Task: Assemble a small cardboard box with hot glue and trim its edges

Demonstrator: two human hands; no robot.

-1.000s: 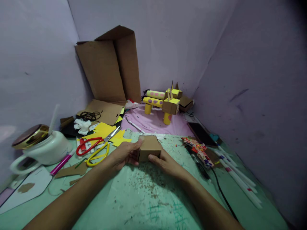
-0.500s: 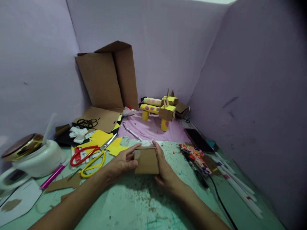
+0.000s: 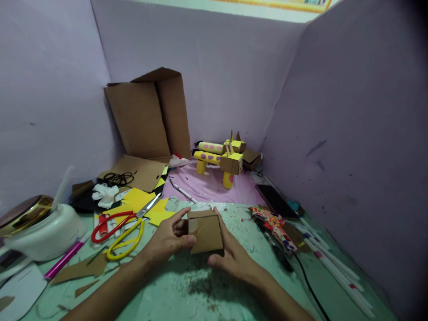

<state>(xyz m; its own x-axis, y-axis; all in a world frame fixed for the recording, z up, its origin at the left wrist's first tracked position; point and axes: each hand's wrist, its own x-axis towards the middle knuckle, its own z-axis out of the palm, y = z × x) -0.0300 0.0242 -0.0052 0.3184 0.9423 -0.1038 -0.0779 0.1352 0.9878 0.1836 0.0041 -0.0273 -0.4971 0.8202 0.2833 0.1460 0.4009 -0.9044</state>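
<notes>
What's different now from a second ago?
The box has turned to show mainly one face. The left hand has its thumb lower; the right hand has lifted its thumb off the front. The view tipped upward. Nothing was released; scissors and yellow animals stayed put.

Grn tbl (image 3: 167, 285) has wht mug (image 3: 50, 238), purple pen (image 3: 65, 261), cardbd scraps (image 3: 80, 269), pink cloth (image 3: 210, 191) on it.

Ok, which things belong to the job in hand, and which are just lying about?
Likely in use:
small brown cardboard box, held between left hand and right hand

Apparently lying about:
round white ceramic pot
crumpled white scrap
coiled black cord
</notes>
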